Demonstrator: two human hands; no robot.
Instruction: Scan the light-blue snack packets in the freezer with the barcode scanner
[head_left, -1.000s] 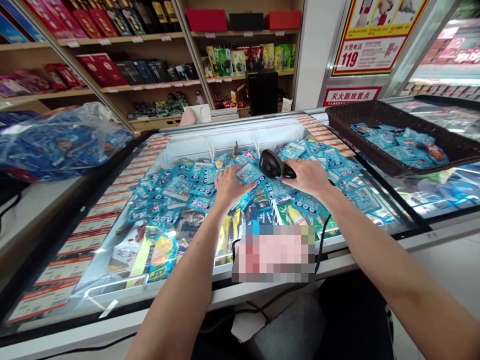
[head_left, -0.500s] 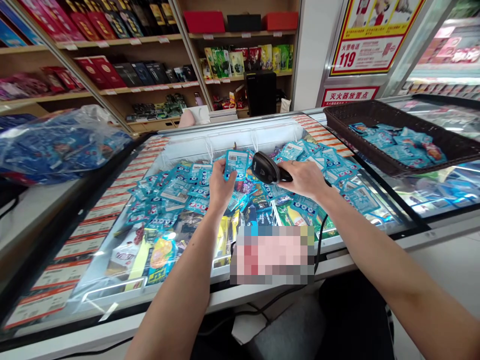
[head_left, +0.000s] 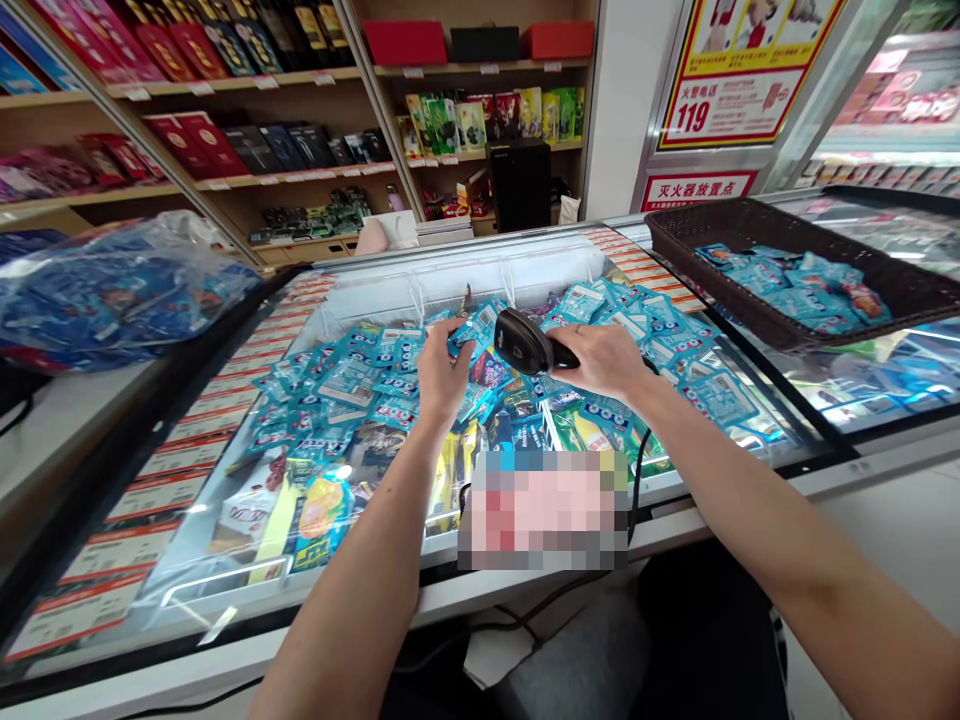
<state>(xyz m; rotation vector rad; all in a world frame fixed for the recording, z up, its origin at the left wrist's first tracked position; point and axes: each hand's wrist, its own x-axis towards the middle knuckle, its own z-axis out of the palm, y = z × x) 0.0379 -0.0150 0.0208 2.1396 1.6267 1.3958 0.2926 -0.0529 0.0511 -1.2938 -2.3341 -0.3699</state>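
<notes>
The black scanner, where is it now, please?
In the head view, just right of centre, the black scanner is held in the right hand, over the blue packets.

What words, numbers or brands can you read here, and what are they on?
"火警电话": upper sign
"119": upper sign too
"灭火器放置点": lower sign
Too small or blurred: both signs' finer print; lettering on scanner, packets, price labels, shelf goods.

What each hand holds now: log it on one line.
left hand: holds packet | right hand: holds scanner | scanner: close by packet | basket: blue packets inside
</notes>
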